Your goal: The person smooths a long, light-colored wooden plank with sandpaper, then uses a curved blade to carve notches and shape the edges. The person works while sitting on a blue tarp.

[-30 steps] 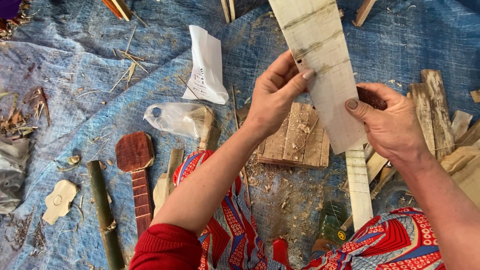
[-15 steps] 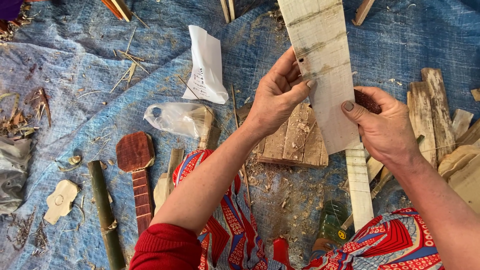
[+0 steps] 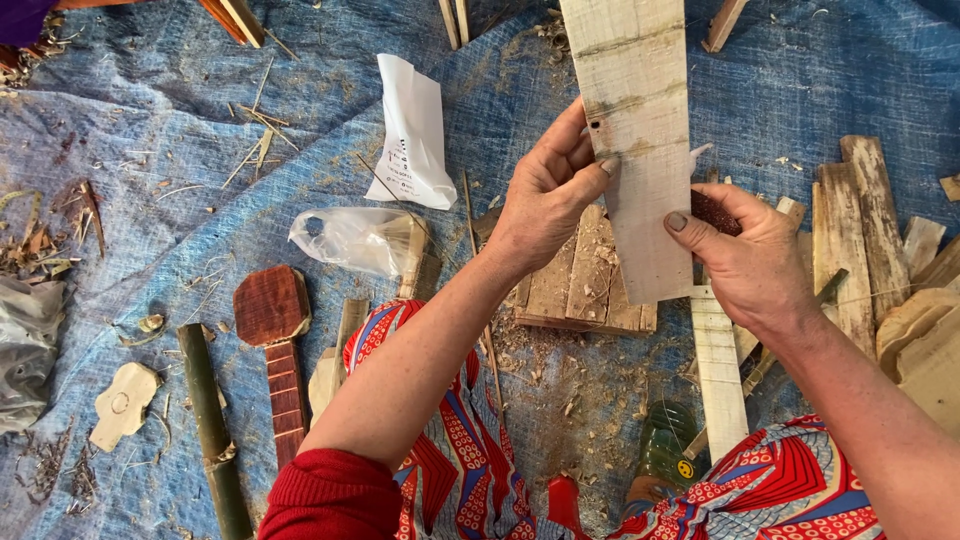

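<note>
Both hands are gripping a pale tapered wooden board held over a blue tarp: the left hand is pinching its left edge with curled fingers, while the right hand is clasping its right edge together with a reddish-brown sanding piece. Beneath the board, a slatted wooden block is lying among sawdust.

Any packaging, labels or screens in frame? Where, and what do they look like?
White paper packet: on the blue tarp, upper middle, flat oblong, small dark print.
Clear plastic bag: below the packet, crumpled, see-through.
Green bottle: bottom, between the knees, small yellow round sticker.
No screens or signs.
</note>
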